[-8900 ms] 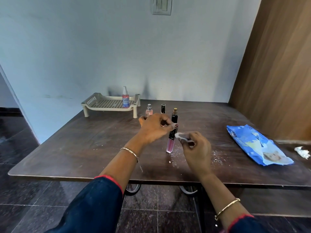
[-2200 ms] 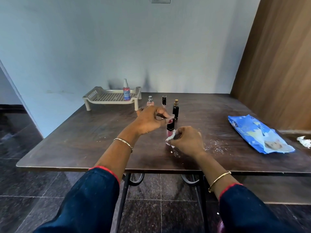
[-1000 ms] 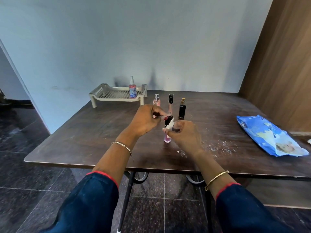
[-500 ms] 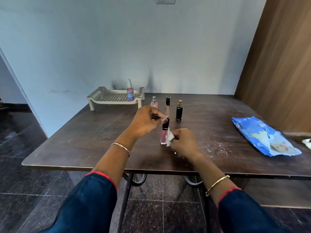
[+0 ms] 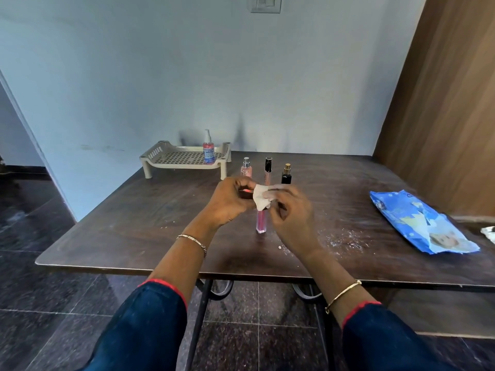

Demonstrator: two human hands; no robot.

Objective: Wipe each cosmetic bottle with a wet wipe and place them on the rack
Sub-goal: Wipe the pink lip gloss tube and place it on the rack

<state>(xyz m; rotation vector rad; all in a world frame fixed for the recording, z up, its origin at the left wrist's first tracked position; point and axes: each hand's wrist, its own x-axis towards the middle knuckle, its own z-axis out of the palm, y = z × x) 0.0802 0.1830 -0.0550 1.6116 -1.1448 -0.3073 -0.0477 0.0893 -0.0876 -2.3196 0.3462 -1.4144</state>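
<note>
My left hand [image 5: 231, 200] grips the dark cap end of a slim pink lip-gloss tube [image 5: 261, 223], held upright just above the table [image 5: 150, 223]. My right hand [image 5: 290, 213] pinches a small white wet wipe [image 5: 261, 197] against the tube's upper part. Behind my hands stand three bottles: a pink spray bottle [image 5: 246, 168], a thin tube with a black cap [image 5: 267, 170], and a black bottle with a gold top [image 5: 286, 174]. A beige perforated rack [image 5: 176, 158] sits at the far left of the table, with a pink pump bottle [image 5: 209, 149] on it.
A blue wet-wipe pack [image 5: 417, 223] lies at the right of the table. A crumpled white wipe [image 5: 488, 232] shows at the right frame edge. White specks [image 5: 340, 241] dot the wood near my right wrist. A wooden panel [image 5: 442, 103] rises on the right.
The wipe in my right hand has moved from the tube's lower body up to its cap end. My left hand keeps hold of the tube.
</note>
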